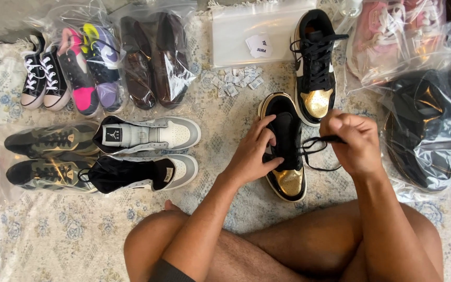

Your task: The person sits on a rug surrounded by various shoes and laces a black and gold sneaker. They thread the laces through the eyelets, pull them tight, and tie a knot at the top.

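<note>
**Lacing a black and gold shoe on the rug**

Between my knees, near the front edge of the rug (pixel 53 235), lies a black and gold shoe (pixel 284 156). My left hand (pixel 251 154) rests on its side, fingers pressed against the opening. My right hand (pixel 353 138) is closed in a pinch on the black lace (pixel 314 149), which runs from the shoe up to my fingers. The two hands are apart, one on each side of the shoe.

Just beyond it stands the matching shoe (pixel 315 68), laced. Small white packets (pixel 233 83) are scattered at the middle of the rug, below an empty clear bag (pixel 246 31).

Along the left edge, one clear bag holds grey-green sneakers (pixel 48 156); grey and white high-tops (pixel 147 151) lie beside it, unbagged as far as I can tell. At the far left corner sit black canvas sneakers (pixel 43 78), a bag of pink and purple shoes (pixel 90 68) and a bag of brown leather shoes (pixel 155 60). On the right edge, one bag holds dark shoes (pixel 429 130), another pink ones (pixel 392 31).
</note>
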